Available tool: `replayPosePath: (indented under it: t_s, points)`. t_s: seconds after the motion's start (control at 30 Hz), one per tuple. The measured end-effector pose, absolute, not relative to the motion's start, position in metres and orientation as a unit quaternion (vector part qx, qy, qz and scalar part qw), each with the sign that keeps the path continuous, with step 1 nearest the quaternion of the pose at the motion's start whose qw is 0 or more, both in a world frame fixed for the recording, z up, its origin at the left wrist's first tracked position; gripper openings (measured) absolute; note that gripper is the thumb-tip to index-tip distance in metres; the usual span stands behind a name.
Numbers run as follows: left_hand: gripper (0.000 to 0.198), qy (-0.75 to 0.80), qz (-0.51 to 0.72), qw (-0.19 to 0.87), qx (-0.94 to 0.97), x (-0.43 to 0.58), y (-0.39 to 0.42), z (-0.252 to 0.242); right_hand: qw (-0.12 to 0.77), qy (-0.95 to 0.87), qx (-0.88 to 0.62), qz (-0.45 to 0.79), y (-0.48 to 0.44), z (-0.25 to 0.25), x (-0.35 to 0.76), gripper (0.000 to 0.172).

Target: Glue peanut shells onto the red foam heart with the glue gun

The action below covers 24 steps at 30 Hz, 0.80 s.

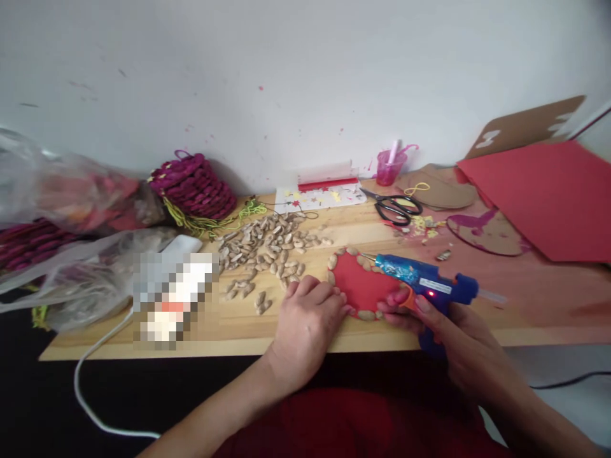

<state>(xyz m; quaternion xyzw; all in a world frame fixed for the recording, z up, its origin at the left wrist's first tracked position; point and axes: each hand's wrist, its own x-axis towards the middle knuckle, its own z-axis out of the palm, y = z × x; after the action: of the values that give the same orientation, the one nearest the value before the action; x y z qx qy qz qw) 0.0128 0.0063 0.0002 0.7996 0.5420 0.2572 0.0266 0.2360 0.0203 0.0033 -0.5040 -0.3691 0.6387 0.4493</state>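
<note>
My right hand [458, 331] is wrapped round a blue hot glue gun [429, 280], a finger at its orange trigger and its small red light lit. The gun's metal nozzle points left, over the far edge of a red disc [365, 286]. Peanut shells [366, 315] line much of the disc's rim. At the disc's near left edge, my left hand [308, 324] is closed, its fingertips gripping the rim. Whether a shell is also under those fingers is hidden. A pile of peanut shells [267, 245] lies beyond my left hand.
Behind stand a purple woven basket [198, 184] and a pink-stained cup [389, 166]. Black-handled scissors [398, 208] lie before the cup. Red sheets [544, 197] and brown card are at the right. Plastic bags [100, 273] and a power strip with a white cable [102, 334] occupy the left.
</note>
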Motion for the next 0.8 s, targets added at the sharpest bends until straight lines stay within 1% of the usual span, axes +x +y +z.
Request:
replayPosePath:
  t_s: [0.2, 0.3, 0.43, 0.6, 0.8]
  points:
    - [0.020, 0.547, 0.253, 0.018, 0.797, 0.013, 0.005, -0.001, 0.438, -0.384, -0.509, 0.634, 0.022, -0.009, 0.242, 0.030]
    - [0.022, 0.545, 0.249, 0.016, 0.801, 0.013, 0.006, -0.002, 0.435, -0.383, -0.507, 0.638, 0.022, -0.013, 0.243, 0.029]
    - [0.022, 0.547, 0.236, 0.005, 0.803, 0.012, 0.006, -0.002, 0.438, -0.378, -0.523, 0.626, 0.024, -0.007, 0.240, 0.030]
    - [0.024, 0.545, 0.230, -0.002, 0.806, 0.012, 0.006, -0.003, 0.414, -0.374, -0.558, 0.615, 0.025, 0.002, 0.238, 0.031]
    - [0.026, 0.539, 0.236, -0.009, 0.808, 0.011, 0.007, -0.007, 0.419, -0.372, -0.548, 0.622, 0.026, 0.006, 0.236, 0.033]
